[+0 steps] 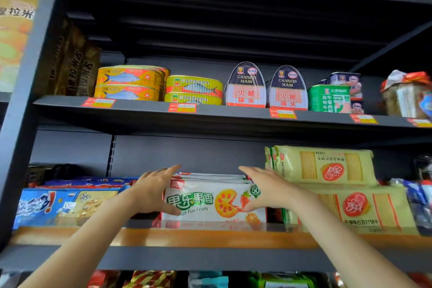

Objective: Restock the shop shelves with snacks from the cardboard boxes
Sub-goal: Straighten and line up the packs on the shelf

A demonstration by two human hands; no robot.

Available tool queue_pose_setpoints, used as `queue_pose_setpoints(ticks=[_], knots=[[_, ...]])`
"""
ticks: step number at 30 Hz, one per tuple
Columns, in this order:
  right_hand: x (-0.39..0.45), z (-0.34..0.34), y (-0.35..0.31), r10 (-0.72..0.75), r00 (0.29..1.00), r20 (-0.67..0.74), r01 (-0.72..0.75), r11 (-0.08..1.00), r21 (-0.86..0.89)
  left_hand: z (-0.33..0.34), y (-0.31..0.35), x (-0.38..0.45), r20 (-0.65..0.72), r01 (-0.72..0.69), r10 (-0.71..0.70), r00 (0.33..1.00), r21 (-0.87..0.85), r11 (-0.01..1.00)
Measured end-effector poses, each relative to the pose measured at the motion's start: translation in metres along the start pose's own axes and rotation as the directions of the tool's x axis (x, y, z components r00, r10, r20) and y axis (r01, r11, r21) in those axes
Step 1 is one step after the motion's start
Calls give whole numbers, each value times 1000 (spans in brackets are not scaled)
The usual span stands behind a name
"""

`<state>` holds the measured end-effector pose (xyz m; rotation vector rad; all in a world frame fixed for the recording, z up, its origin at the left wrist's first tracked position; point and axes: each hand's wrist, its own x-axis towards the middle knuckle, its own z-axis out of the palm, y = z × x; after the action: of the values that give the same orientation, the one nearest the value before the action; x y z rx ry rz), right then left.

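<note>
A stack of white "Fruit Fun Fruity" snack packs [205,201] lies flat on the middle shelf [210,237], front label facing me. My left hand [150,192] presses against the stack's left end, fingers straight along the top edge and thumb spread low at the front. At the right end my right hand [265,190] mirrors it, with straight fingers over the top corner and the thumb at the front. The stack sits between both palms. No cardboard box is in view.
Blue snack packs [65,203] lie left of the stack and yellow cracker packs [327,166] are piled on the right. The shelf above holds fish tins [194,89], canned ham [245,86] and a green tin [327,98]. A dark upright post [25,100] stands at left.
</note>
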<state>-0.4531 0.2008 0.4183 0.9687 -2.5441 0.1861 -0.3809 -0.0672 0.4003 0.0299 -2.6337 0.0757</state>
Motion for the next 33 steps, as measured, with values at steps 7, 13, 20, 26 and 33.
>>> queue_pose_setpoints(ticks=[7, 13, 20, 26, 33], knots=[[19, 34, -16, -35, 999, -31, 29, 983, -182, 7, 5, 16, 74, -9, -6, 997, 205, 979], [25, 39, -24, -24, 999, -44, 15, 980, -198, 7, 0, 18, 69, 5, -20, 997, 217, 976], [14, 38, -21, -60, 994, -88, 44, 983, -178, -4, 16, 12, 147, 66, -104, 984, 245, 967], [-20, -5, 11, -67, 939, -338, 33, 994, -105, -14, 84, 9, -7, -99, 102, 995, 170, 980], [-71, -31, 75, 148, 953, -265, -177, 980, -89, 16, 165, 23, -106, -279, 290, 951, 104, 955]])
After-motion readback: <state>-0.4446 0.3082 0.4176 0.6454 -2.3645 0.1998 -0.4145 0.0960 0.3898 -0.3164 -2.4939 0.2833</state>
